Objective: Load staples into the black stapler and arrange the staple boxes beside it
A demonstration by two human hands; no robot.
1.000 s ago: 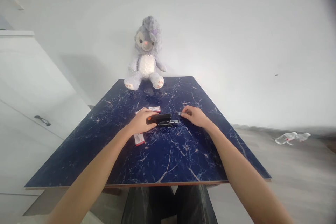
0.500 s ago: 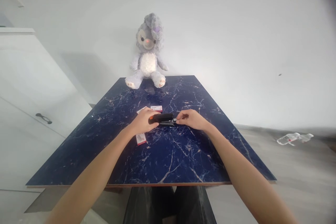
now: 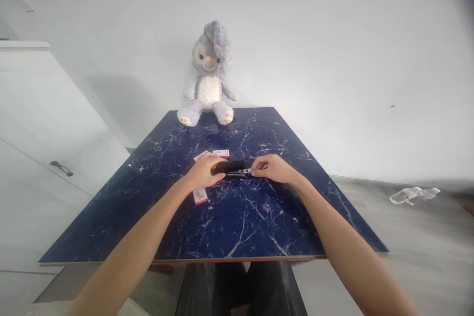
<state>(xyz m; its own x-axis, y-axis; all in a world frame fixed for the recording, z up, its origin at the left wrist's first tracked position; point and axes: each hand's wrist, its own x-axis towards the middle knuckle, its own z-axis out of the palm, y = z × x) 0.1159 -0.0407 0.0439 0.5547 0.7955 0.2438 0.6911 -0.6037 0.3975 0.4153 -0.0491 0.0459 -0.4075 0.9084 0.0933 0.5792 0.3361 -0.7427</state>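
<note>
Black stapler (image 3: 230, 167) (both hands gripping)

A room in a home, seen from a seated position at a table. A dark blue marble-patterned table (image 3: 229, 217) stands with its far edge against a plain white wall (image 3: 333, 34). A grey and white plush rabbit (image 3: 209, 76) sits upright at the far edge, left of centre, its back to the wall. A white cabinet (image 3: 40, 133) with a dark handle (image 3: 61, 168) stands along the table's left edge. The floor (image 3: 414, 247) to the right is pale wood-look board, and a clear plastic bottle (image 3: 413, 194) lies on it near the wall.
</note>
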